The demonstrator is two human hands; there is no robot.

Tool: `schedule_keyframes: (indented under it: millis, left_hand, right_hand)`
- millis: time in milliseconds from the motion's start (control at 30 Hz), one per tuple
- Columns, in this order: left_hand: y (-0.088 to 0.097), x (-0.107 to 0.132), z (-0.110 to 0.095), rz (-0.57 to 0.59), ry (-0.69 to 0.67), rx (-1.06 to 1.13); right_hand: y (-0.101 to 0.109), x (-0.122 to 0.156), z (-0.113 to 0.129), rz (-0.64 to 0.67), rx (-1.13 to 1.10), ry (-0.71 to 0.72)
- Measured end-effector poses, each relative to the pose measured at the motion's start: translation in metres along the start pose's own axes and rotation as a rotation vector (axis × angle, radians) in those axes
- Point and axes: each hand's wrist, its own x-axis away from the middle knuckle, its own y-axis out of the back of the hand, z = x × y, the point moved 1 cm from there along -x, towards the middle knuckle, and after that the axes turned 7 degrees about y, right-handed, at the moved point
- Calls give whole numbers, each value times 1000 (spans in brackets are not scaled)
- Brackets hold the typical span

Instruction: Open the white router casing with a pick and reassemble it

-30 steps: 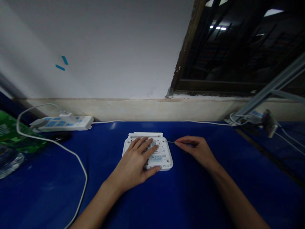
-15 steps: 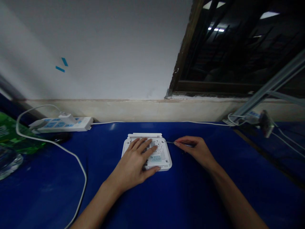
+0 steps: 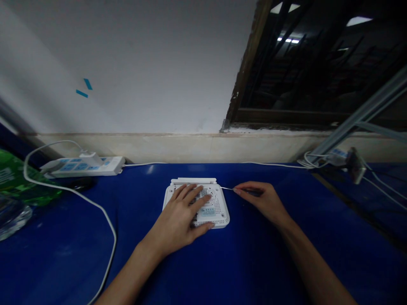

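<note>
A white router (image 3: 219, 212) lies with its vented, labelled underside up on the blue table (image 3: 203, 262), its folded antenna (image 3: 193, 180) along the far edge. My left hand (image 3: 182, 214) rests flat across the router's left half, fingers spread, hiding part of the label. To the right, my right hand (image 3: 259, 197) pinches a thin screwdriver (image 3: 228, 188) with a dark handle. The metal shaft points left, and its tip meets the router's upper right corner. Whether the tip sits in a gap or only touches the edge, I cannot tell.
A white power strip (image 3: 92, 166) with a plugged-in adapter stands at the back left; its cable (image 3: 106, 216) curves toward the front. Left of that lies a green bottle (image 3: 28, 182). At the right, a metal bar (image 3: 359, 114) slants above cables and a small device (image 3: 355, 165).
The view has shifted very slightly. The screwdriver's tip is a little higher and farther left at the router's corner; both hands keep nearly the same place.
</note>
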Motion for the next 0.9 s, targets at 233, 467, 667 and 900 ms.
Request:
schedule_keyframes:
  millis: [233,467,667,900]
  left_hand:
    - [0,0,1,-2,-9,10]
    - [1,0,1,6,-3,6]
    - [1,-1,2,-40,-2,12]
    - [-8,-5,-4,-127,89,-41]
  right_hand:
    - [14,-3,-15,-47,157,-9]
    - [11,-2,-15,9,163,-2]
    - [20,2,3,0,86,15]
    - [25,8,14,197,40,23]
